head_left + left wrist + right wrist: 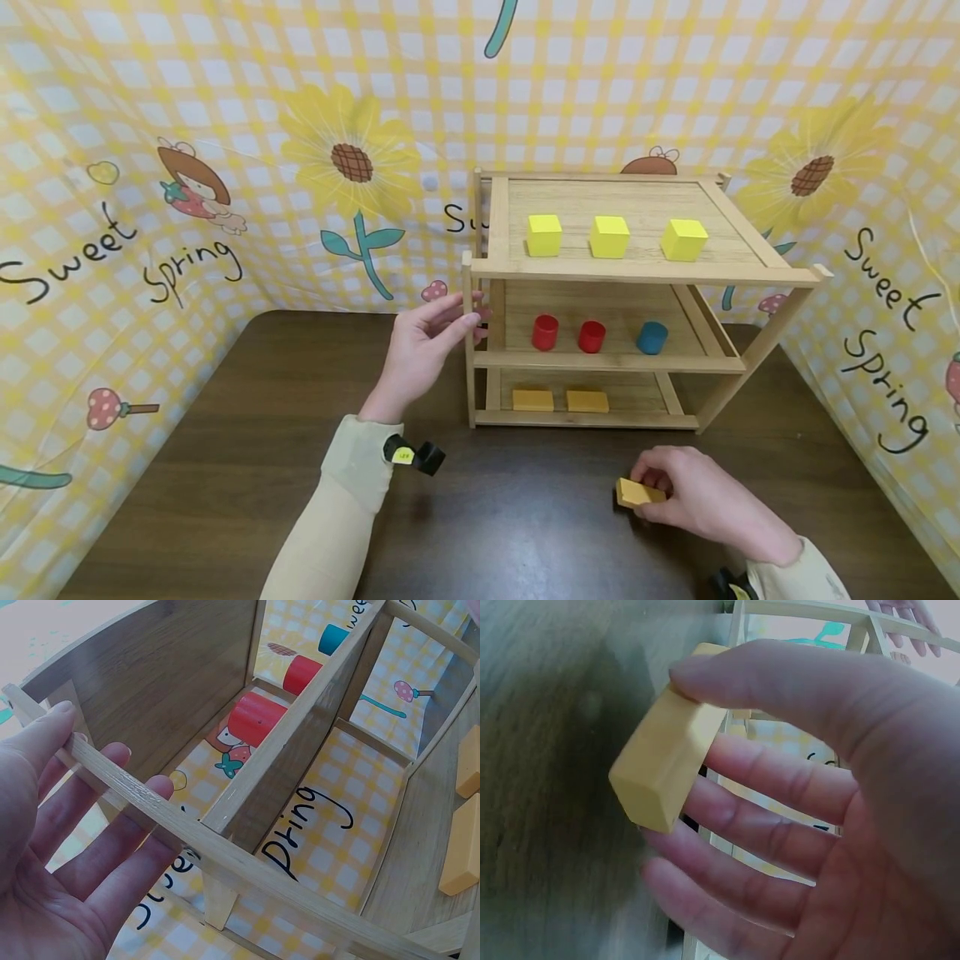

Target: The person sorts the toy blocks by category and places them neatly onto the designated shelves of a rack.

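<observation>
A three-tier wooden shelf [607, 362] stands on the table. My left hand [420, 346] is at its left front post, thumb on the near side and fingers passing behind. In the left wrist view, the thumb of that hand [52, 847] lies against the post [142, 796]. Low over the tabletop in front of the shelf, my right hand [693, 492] holds an orange-yellow rectangular block [636, 493]. The right wrist view shows the block [656, 754] pinched between thumb and fingers.
Several yellow cubes [609, 237] sit on the top tier. The middle tier bears two red cylinders [545, 333] and a blue cylinder [652, 338]. Two orange-yellow blocks [532, 401] lie on the bottom tier. A checked cloth [247, 75] hangs behind the dark table [480, 533].
</observation>
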Demonstrator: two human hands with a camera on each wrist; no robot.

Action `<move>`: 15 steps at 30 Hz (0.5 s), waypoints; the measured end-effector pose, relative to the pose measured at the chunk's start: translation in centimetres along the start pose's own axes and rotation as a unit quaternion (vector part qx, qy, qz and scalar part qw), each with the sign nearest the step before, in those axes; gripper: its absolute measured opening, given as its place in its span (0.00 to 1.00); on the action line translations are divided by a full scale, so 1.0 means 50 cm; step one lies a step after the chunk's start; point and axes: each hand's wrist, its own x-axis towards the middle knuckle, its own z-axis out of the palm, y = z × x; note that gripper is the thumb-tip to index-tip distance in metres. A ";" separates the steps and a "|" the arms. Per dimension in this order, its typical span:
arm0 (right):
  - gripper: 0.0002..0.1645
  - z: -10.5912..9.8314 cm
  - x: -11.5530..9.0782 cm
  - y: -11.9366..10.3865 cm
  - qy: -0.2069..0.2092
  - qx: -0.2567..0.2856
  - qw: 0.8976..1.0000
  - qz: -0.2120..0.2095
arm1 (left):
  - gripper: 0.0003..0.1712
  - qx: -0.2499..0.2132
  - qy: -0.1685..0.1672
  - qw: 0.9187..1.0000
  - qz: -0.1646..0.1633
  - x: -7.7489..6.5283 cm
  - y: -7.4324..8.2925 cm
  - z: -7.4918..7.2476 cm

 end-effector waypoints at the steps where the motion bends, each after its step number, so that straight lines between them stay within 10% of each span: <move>1: 0.16 -0.001 0.001 0.001 0.003 0.001 1.000 -0.001 | 0.19 0.002 0.001 1.000 0.000 0.000 0.000 0.000; 15: 0.19 -0.003 0.011 0.026 0.054 -0.053 0.997 0.003 | 0.20 0.001 0.002 1.000 0.001 0.000 -0.002 -0.001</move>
